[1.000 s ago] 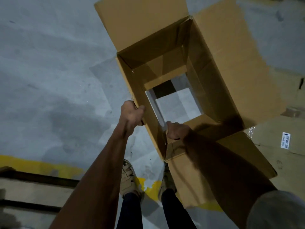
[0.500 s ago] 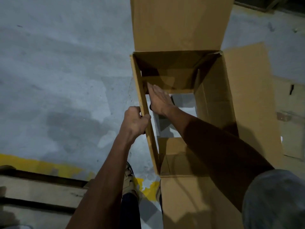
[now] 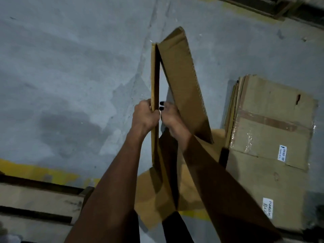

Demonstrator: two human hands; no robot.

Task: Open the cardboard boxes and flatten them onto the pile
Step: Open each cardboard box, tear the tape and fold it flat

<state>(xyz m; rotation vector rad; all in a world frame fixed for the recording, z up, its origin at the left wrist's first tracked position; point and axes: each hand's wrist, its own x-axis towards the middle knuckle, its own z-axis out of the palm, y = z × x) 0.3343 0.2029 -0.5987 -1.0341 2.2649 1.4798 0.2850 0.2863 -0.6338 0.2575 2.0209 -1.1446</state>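
Box (image 3: 182,81) now collapsed, floor (image 3: 70,67) beside

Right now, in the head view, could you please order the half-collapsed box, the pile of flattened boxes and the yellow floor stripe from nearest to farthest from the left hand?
1. Half-collapsed box: the left hand grips its left panel.
2. Pile of flattened boxes: on the floor to the right.
3. Yellow floor stripe: lower left, though its distance is close to the pile's.

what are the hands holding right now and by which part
The nearly collapsed cardboard box. The left hand grips its left panel edge; the right hand is between the panels, its grip unclear.
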